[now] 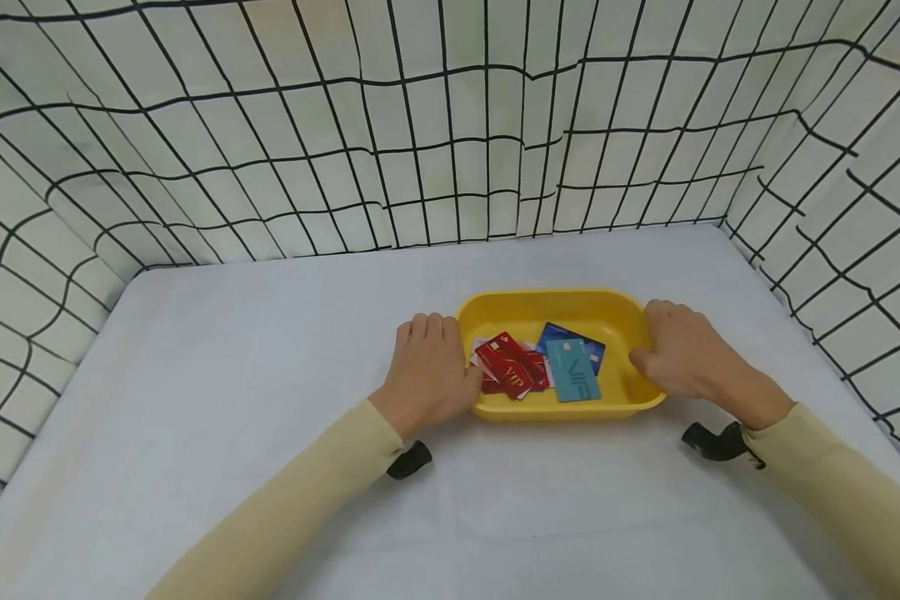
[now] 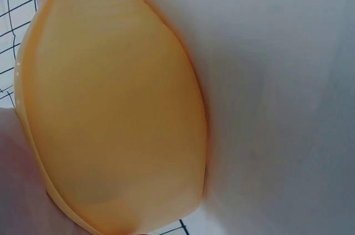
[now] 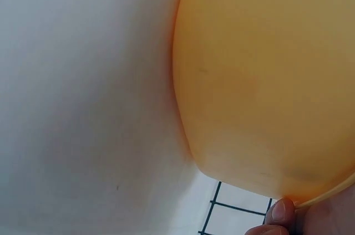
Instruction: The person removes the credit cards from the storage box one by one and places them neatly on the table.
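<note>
A yellow plastic tray (image 1: 562, 410) with rounded corners sits on the white surface in the head view. My left hand (image 1: 429, 367) grips its left end, thumb at the near corner. At the opposite end, my right hand (image 1: 686, 350) holds the rim with its thumb over the inside. The right wrist view shows fingertips (image 3: 280, 211) curled under that rim. Inside lie several plastic cards: a red VIP card (image 1: 506, 364) on top of others at the left, a teal VIP card (image 1: 573, 371), and a blue card (image 1: 592, 348) partly under the teal one.
A black wire grid (image 1: 420, 154) with white behind it stands along the back and both sides of the white-covered table (image 1: 232, 375). Black wrist-camera pieces (image 1: 410, 460) hang beneath the sleeves, near the table's surface.
</note>
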Available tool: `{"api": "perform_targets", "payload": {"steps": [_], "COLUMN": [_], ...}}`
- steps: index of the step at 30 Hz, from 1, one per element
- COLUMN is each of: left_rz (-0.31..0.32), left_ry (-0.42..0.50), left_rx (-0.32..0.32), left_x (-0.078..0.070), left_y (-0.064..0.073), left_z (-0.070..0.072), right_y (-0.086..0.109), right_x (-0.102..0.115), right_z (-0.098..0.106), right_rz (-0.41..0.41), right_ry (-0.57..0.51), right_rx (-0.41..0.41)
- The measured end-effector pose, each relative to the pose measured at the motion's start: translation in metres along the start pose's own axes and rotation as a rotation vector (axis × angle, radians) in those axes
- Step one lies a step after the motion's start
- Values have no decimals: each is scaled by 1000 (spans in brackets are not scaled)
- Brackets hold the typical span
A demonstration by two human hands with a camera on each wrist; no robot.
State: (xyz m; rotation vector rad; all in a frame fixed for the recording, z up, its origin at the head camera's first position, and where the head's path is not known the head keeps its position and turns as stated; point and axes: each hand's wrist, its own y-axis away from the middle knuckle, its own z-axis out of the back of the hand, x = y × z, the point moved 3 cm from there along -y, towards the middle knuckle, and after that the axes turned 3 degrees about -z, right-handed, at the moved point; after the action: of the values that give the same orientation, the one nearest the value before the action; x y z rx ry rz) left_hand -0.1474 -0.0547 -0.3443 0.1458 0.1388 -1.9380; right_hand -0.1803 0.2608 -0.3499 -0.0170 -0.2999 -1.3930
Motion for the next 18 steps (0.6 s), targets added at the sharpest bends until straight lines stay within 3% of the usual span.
{"api": "perform_targets", "payload": {"steps": [18], "left_rz": [17], "left_ry": [-12], "left_rx": [-29], "left_x": [13], "left_y": [25], "left_z": [1], "right_y": [2], "right_x": [22], "right_z": [-3], "right_rz": [59], "right_ry": [15], "right_rx": [-15]}}
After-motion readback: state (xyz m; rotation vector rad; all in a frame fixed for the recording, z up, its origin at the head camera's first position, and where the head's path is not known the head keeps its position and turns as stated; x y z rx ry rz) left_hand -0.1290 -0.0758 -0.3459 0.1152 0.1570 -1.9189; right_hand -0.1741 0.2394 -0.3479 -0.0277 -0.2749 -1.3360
